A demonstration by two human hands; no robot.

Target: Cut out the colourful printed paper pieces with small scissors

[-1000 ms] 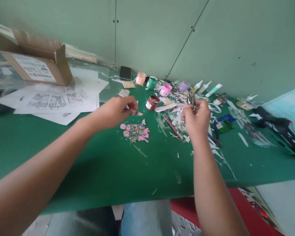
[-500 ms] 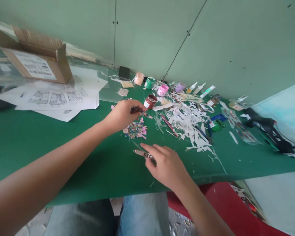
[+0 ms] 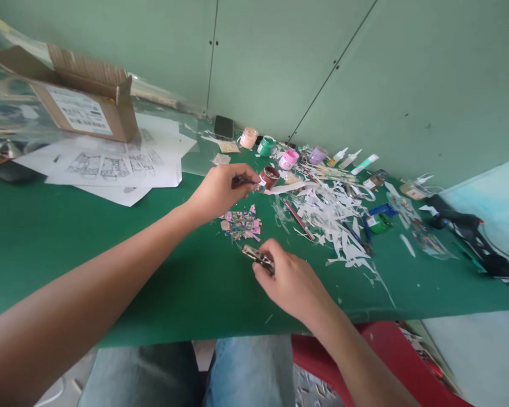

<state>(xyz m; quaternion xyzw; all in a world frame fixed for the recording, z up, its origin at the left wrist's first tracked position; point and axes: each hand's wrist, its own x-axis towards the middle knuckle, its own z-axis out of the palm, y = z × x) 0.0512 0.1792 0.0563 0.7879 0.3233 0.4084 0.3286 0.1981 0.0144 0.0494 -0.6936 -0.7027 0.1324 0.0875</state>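
My left hand (image 3: 222,192) is closed around a small dark piece with a blue tip (image 3: 248,181), mostly covered by the fingers. Beside that tip stands an uncapped jar of reddish-brown paint (image 3: 270,178). Below the hand, a pile of small colourful cut pieces (image 3: 240,224) in pink, blue and beige lies on the green tabletop (image 3: 169,282). Nearer to me, my right hand (image 3: 294,282) grips a slim metallic tool like a nail clipper (image 3: 257,258), its end pointing up and left towards the pile.
White paper scraps (image 3: 333,209) are heaped to the right, with a dark red pen-like stick (image 3: 299,220) beside them. Paint jars (image 3: 288,159) and glue tubes (image 3: 365,164) line the wall. Printed sheets (image 3: 122,167) and an open cardboard box (image 3: 88,110) occupy the left.
The view has shifted slightly. My left hand has risen a little, and less of its piece shows. My right fingers have curled round the metallic tool, whose tip has moved up towards the pile.
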